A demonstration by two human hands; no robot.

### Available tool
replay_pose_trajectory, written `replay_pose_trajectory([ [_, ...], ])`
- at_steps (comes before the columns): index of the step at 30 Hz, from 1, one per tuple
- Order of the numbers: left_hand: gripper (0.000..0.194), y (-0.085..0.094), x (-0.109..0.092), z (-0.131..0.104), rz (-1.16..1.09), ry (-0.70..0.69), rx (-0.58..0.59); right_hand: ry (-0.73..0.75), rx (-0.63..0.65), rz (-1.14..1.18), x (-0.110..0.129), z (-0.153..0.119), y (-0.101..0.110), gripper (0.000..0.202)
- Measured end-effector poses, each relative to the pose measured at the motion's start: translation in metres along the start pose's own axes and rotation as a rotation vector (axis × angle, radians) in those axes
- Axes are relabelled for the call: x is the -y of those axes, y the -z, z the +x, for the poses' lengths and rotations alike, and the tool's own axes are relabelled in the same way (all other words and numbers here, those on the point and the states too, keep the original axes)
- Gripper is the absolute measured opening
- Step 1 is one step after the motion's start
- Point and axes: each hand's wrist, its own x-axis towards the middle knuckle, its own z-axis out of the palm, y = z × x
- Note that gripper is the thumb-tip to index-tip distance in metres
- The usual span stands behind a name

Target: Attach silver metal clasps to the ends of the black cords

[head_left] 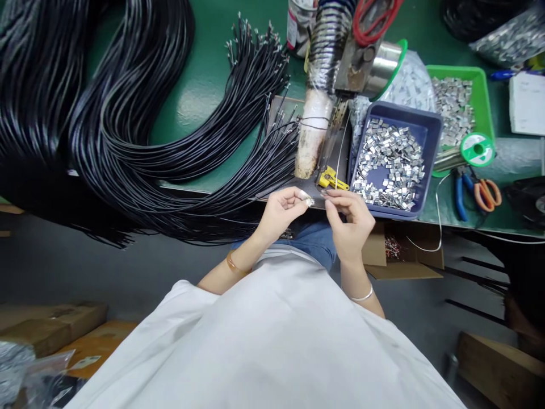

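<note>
My left hand (284, 211) is closed in a pinch at the table's front edge. A small shiny metal piece (310, 201) shows at its fingertips; its exact kind is too small to tell. Just to the right, my right hand (349, 218) is also pinched, thumb against fingers, and whatever it grips is hidden. The two sets of fingertips are a short gap apart. Beyond them lies a yellow clip-like tool (331, 178). Black cables (221, 196) with bared ends fan in from the left. A blue bin (431, 145) of small metal connector shells (389, 162) stands beyond my right hand.
A taped exhaust hose (314, 122) comes down in front of my hands, beside a solder reel (383, 68). Farther right are a green tray (483, 102), a small solder spool (477, 149), and blue-and-orange-handled pliers (460, 196). An open cardboard box (402, 271) sits below the table edge.
</note>
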Motion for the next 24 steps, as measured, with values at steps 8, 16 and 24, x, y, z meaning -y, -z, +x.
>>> replay_pose_trajectory([
  [8,0.026,0.002,0.0,0.004,0.004,-0.021,-0.01,0.319,0.021,-0.098,0.003,-0.003,-0.003,0.021],
  [16,0.028,0.004,-0.001,0.007,-0.037,-0.007,0.007,0.124,0.0,0.002,-0.007,-0.001,-0.008,0.008],
  [24,0.025,0.001,0.0,0.012,0.024,-0.085,-0.017,0.365,-0.002,-0.179,-0.011,0.002,-0.009,0.017],
])
